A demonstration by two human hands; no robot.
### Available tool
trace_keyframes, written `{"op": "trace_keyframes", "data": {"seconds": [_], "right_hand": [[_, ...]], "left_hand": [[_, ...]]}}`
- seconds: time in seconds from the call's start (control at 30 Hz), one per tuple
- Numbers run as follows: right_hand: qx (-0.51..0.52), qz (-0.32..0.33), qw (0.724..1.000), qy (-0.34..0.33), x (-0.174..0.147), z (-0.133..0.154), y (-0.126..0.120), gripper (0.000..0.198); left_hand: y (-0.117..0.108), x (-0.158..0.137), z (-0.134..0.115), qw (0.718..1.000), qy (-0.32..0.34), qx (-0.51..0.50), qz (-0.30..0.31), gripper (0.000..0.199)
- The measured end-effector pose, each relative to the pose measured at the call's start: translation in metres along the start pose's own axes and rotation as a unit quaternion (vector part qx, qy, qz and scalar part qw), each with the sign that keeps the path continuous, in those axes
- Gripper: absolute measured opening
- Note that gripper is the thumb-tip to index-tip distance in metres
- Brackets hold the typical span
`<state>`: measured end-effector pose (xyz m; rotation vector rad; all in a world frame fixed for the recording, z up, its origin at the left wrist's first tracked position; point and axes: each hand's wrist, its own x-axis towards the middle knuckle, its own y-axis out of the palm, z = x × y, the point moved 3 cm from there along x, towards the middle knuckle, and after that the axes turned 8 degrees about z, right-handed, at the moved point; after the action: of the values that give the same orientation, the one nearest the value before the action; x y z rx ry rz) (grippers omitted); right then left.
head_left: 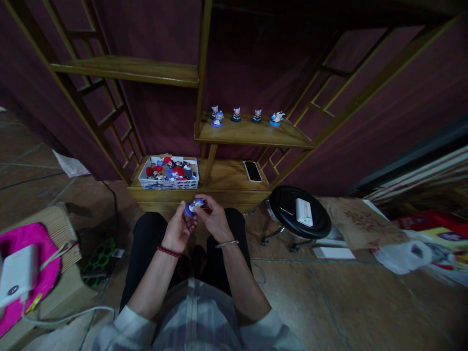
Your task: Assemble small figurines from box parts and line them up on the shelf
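A small purple-and-white figurine (193, 206) is held between both hands above my knees, lying tilted on its side. My left hand (179, 228) grips its purple base between thumb and fingers. With fingertips pinched at the head end, my right hand (214, 219) holds the other side. In front stands a box (168, 184) full of figurines with red, purple and dark parts. On the raised shelf (252, 134) are a similar purple figurine (217, 120), several dark-based figurines (236, 115) and a blue-based one (277, 118).
A phone (253, 171) lies on the lower shelf (223, 181). To the right, a black round stool (283, 209) carries a white device (303, 212). A white power bank (18, 275) rests on a pink cloth (44, 248) at left. Wooden uprights (203, 68) divide the shelving.
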<state>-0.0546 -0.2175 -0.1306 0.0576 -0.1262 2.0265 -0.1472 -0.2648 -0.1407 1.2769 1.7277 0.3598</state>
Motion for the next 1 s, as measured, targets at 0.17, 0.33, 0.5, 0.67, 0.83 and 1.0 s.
{"op": "trace_keyframes", "data": {"seconds": [0.17, 0.33, 0.5, 0.67, 0.83, 1.0], "right_hand": [[0.01, -0.006, 1.0, 0.001, 0.0, -0.003, 0.0, 0.031], [0.017, -0.009, 1.0, 0.012, 0.0, -0.008, -0.002, 0.032], [0.024, -0.009, 1.0, 0.012, 0.0, -0.008, -0.002, 0.031], [0.028, -0.011, 0.999, 0.019, 0.0, -0.011, -0.002, 0.032], [0.029, -0.014, 0.999, 0.016, -0.001, -0.01, -0.001, 0.031], [0.019, -0.011, 1.0, 0.01, -0.001, -0.008, 0.0, 0.031]], "left_hand": [[-0.001, -0.001, -0.001, 1.0, 0.0, -0.005, 0.0, 0.028], [-0.001, -0.001, -0.001, 1.0, 0.001, 0.003, -0.002, 0.028], [-0.003, 0.001, 0.0, 1.0, 0.001, 0.013, 0.004, 0.029], [-0.006, 0.004, 0.002, 1.0, -0.009, 0.016, -0.004, 0.031], [-0.007, 0.005, 0.003, 1.0, -0.009, 0.019, -0.003, 0.032], [-0.007, 0.004, 0.003, 1.0, -0.013, 0.023, -0.006, 0.033]]}}
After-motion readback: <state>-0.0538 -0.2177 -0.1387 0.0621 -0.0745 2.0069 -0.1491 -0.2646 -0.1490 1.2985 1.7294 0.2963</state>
